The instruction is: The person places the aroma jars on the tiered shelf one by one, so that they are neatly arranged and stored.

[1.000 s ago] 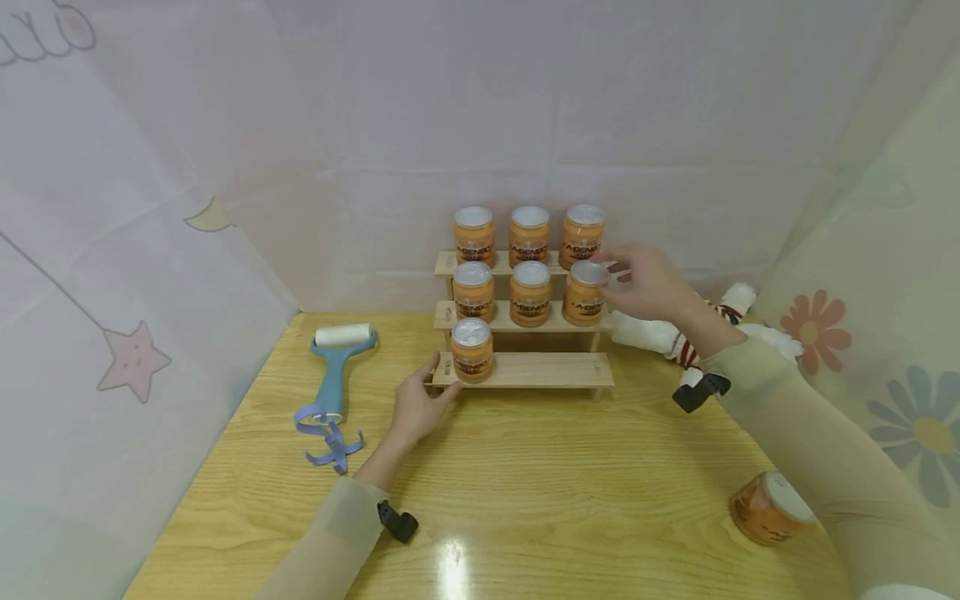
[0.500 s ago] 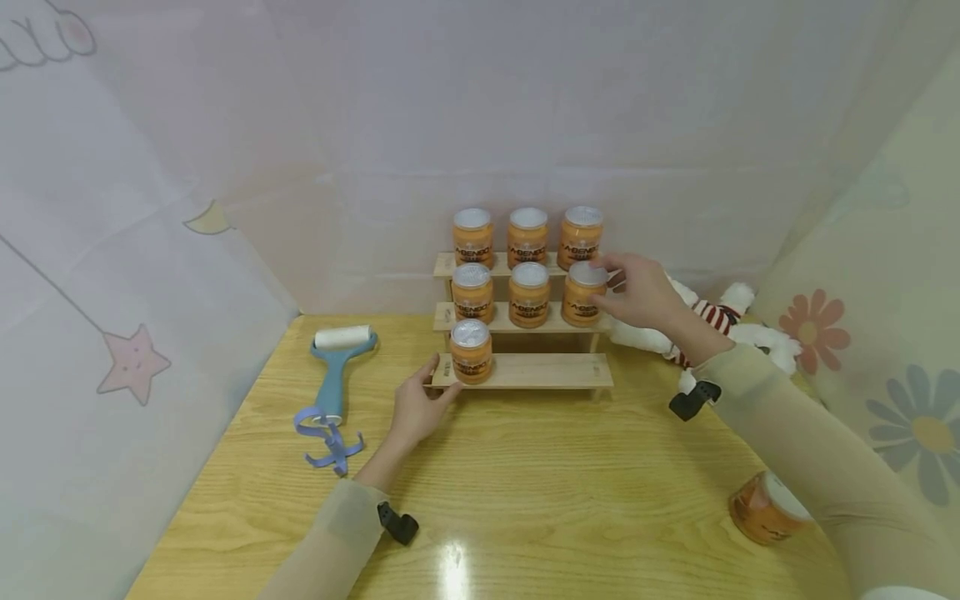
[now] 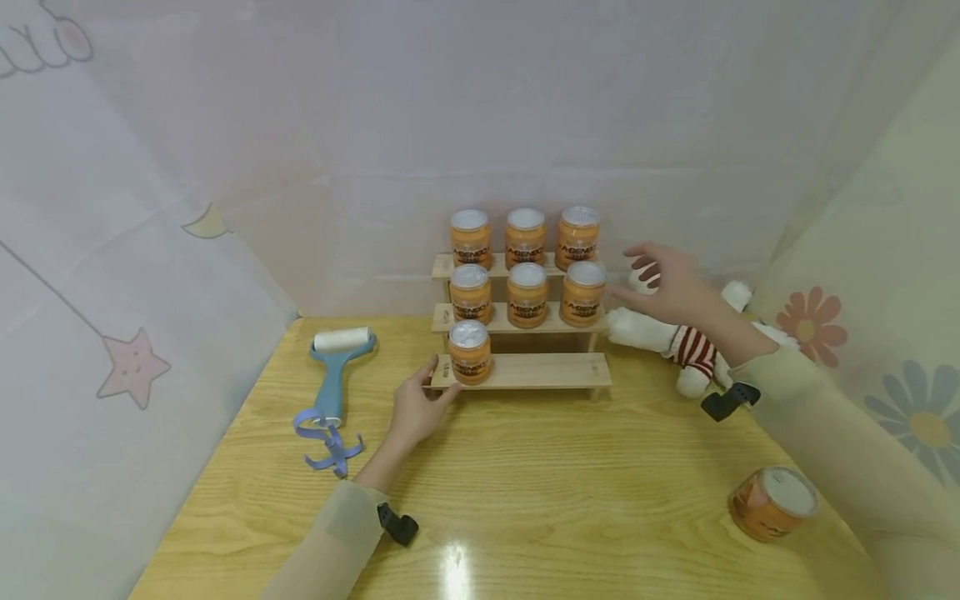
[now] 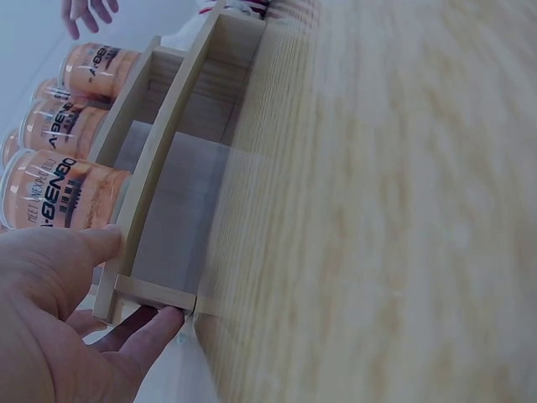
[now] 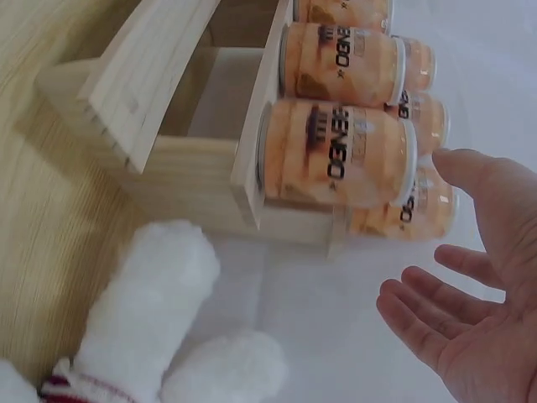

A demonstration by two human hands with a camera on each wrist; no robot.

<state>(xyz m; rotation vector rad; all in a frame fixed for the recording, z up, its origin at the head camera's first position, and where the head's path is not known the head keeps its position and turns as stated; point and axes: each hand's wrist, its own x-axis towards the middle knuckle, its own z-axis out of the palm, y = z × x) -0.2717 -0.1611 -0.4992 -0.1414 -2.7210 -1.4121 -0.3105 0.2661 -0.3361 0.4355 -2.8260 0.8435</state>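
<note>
The three-tier wooden rack stands at the back of the wooden table, and it carries seven orange jars: three on the top step, three on the middle, one on the left of the bottom step. The main change is on the right: half a second ago the right hand was at the rightmost middle jar, fingers against its lid and side; now it has drawn back to the right, apart from the jar, with palm open and fingers spread, holding nothing. The jar stands upright on the middle step, so that placement reads as finished and released. Behind the withdrawn hand the white plush toy with its red-striped band shows more fully. The left hand has not shifted: it rests at the left end of the bottom step, thumb on top and fingers under the edge, steadying the rack just beside the bottom jar. One more orange jar lies tilted near the right front corner, well apart from both hands, and two bottom spaces are free. The blue lint roller lies untouched on the left
</note>
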